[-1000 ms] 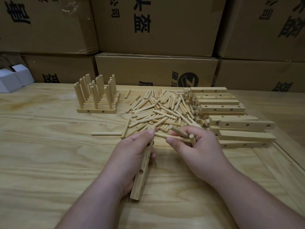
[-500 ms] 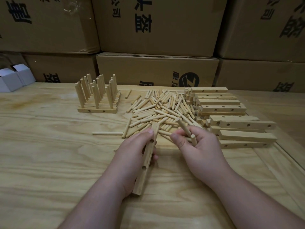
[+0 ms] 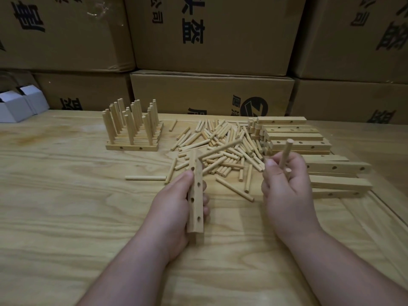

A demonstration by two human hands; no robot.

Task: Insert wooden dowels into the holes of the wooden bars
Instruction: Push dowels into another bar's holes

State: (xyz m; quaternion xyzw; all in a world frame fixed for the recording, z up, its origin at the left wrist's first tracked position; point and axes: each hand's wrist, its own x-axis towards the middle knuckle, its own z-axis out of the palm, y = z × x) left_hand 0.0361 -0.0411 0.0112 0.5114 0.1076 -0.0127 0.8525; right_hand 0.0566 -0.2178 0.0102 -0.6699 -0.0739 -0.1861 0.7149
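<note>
Item: pale drilled wooden bar [image 3: 195, 200], gripped lengthwise in left hand [image 3: 176, 208] w/ holes facing right for loading; right hand [image 3: 284, 186] pinches short round wooden dowel [image 3: 285, 153] upright, near bar, not yet inserted.

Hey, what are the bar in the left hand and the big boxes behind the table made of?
The bar looks like pale unfinished wood: matte, faint grain, drilled round holes. The boxes look like brown corrugated cardboard, matte, with black printed characters and folded seams.
</note>
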